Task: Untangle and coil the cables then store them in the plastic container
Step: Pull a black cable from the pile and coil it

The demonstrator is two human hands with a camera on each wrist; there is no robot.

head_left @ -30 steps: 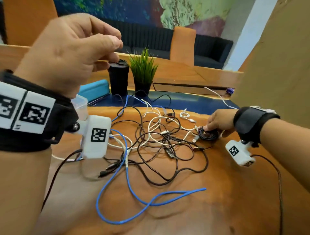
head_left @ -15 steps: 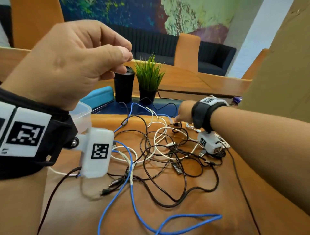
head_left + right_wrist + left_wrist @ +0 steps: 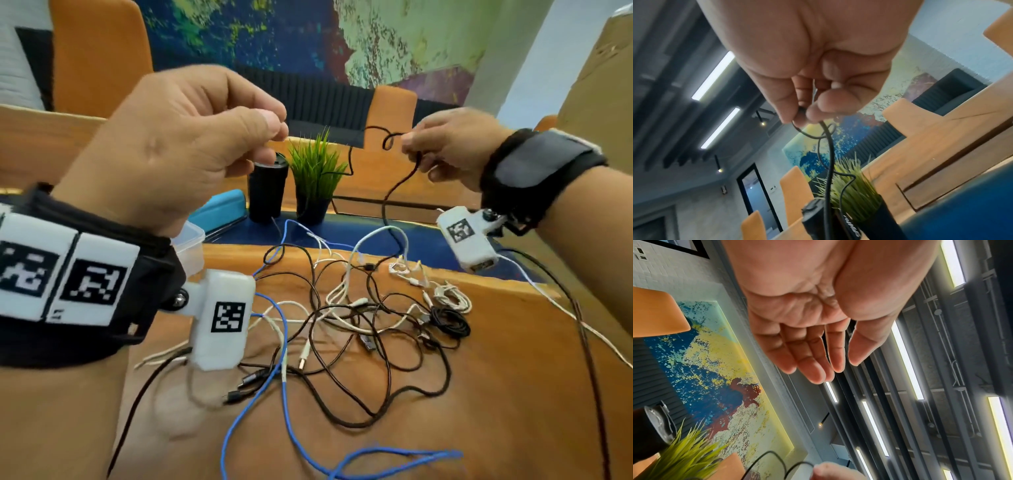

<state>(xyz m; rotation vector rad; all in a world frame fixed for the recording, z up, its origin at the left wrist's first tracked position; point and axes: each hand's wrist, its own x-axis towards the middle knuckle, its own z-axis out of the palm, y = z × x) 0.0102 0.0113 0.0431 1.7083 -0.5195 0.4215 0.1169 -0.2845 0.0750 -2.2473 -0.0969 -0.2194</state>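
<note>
Both hands were up in the air over the wooden table (image 3: 513, 394). The right hand (image 3: 455, 147) had a thin black cable (image 3: 394, 192) pinched between thumb and fingertips, with a little loop sticking out beside the fingers and the rest hanging down into the pile. The left hand (image 3: 178, 150) was trickier: from the head view the thumb and forefinger looked pressed together, but the wrist view showed the fingers (image 3: 818, 353) fairly straight with nothing visible in them, so I couldn't tell if it had hold of anything.

Below sat the tangled heap of cables (image 3: 359, 322), black and white ones all crossed over, plus a long blue cable (image 3: 284, 346) trailing toward the near edge. One small black coil (image 3: 448, 323) lay at the heap's right side. The plastic container (image 3: 190, 246) was on the left, mostly hidden behind the left wrist. Behind the mess stood a black cup (image 3: 267, 188) and a potted grass plant (image 3: 315, 174), side by side.
</note>
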